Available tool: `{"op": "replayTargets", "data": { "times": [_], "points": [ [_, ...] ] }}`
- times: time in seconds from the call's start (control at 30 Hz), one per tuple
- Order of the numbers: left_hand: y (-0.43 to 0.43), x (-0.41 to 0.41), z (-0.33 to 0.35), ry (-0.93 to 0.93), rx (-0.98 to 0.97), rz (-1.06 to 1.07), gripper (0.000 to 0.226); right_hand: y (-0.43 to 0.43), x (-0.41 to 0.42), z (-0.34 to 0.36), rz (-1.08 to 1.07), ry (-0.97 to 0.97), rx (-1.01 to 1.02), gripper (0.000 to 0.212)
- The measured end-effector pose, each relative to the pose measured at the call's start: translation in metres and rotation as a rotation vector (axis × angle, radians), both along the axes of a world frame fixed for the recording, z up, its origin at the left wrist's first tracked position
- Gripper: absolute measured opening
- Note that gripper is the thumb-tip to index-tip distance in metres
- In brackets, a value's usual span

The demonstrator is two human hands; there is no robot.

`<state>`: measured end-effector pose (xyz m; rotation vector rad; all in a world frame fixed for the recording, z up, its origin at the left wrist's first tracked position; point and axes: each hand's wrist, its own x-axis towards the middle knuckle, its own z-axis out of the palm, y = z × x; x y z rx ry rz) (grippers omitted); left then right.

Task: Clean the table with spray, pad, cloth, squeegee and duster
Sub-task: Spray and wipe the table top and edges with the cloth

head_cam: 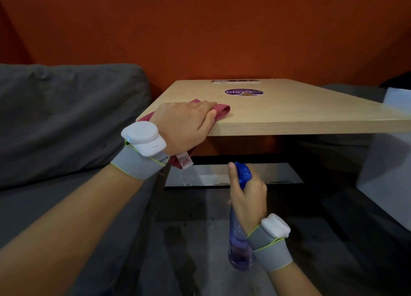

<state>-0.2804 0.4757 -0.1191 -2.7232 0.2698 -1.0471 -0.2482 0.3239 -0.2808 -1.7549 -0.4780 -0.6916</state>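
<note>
Much of the maroon cloth (223, 110) is hidden under the left hand (186, 122). Only a folded end shows past the fingertips, and a corner with a pale tag hangs below the table edge by the wrist. The hand lies flat on the cloth at the near left corner of the light wooden table (300, 111), fingers laid out straight and thumb down over the front edge, pressing rather than clutching.

The right hand (249, 199) is lower, in front of the table and below its top. Its fingers are wrapped round the neck of a spray bottle (239, 252), so the trigger is mostly covered. The blue spray head pokes out above the knuckles, and the clear, purple-tinted body hangs below the wrist.

Each wrist carries a grey band with a white device (144, 137).

On the tabletop sits a round purple sticker (244, 92) whose lettering is only partly readable. Beyond it, at the far edge, lies a slim pale object (235, 81) too foreshortened to identify. A grey sofa cushion (66, 117) stands to the left, and an orange wall (200, 28) rises behind.
</note>
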Motion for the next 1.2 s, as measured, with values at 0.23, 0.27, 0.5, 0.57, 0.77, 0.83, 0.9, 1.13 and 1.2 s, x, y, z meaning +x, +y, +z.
{"op": "replayTargets", "data": {
  "times": [0.23, 0.27, 0.5, 0.57, 0.77, 0.83, 0.9, 1.13, 1.2],
  "points": [
    [0.023, 0.009, 0.037, 0.494, -0.195, -0.039, 0.056, 0.001, 0.011, -0.014, -0.007, 0.056, -0.04, 0.039],
    [0.027, 0.013, 0.043, 0.563, -0.187, -0.032, 0.057, 0.003, 0.014, -0.013, 0.005, 0.088, -0.045, 0.04],
    [0.031, 0.02, 0.045, 0.753, -0.229, -0.042, 0.058, 0.005, -0.008, 0.019, 0.07, 0.211, -0.107, 0.043],
    [0.028, 0.019, 0.044, 0.725, -0.257, 0.018, 0.053, 0.003, -0.018, 0.033, 0.108, 0.241, -0.105, 0.044],
    [0.009, 0.006, 0.041, 0.51, -0.318, -0.013, 0.057, -0.015, -0.03, 0.104, 0.154, 0.283, -0.126, 0.042],
    [0.008, 0.005, 0.046, 0.532, -0.366, -0.031, 0.056, -0.025, -0.034, 0.131, 0.157, 0.285, -0.149, 0.045],
    [0.012, 0.008, 0.051, 0.598, -0.38, -0.057, 0.058, -0.038, -0.038, 0.156, 0.157, 0.305, -0.161, 0.047],
    [0.021, 0.006, 0.067, 0.891, -0.22, 0.081, 0.064, -0.084, -0.018, 0.24, 0.097, 0.442, -0.249, 0.042],
    [0.01, 0.008, 0.072, 0.902, -0.242, 0.153, 0.066, -0.091, -0.005, 0.26, 0.075, 0.462, -0.275, 0.046]
  ]
}}
